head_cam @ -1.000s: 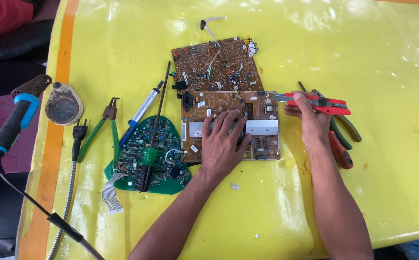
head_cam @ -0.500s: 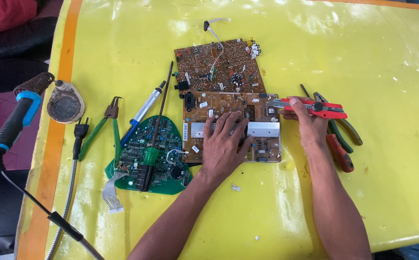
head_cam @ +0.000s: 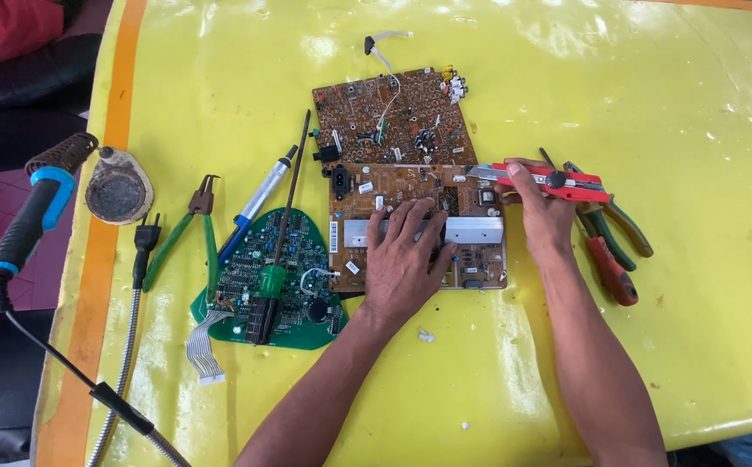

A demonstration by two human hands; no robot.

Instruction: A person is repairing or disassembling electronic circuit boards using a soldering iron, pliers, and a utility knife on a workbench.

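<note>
Left hand lies flat, fingers spread, palm down on the brown circuit board and its silver heat sink; it presses, grips nothing. The board rests flat on the yellow worktop, mid-frame. Right hand sits at the board's right edge, fingers closed around a red utility knife, blade pointing left over the board's top right corner. Just right of it: red- and green-handled pliers. Left of the board: green circuit board with a screwdriver across it. Beyond: second brown board, touching the first.
</note>
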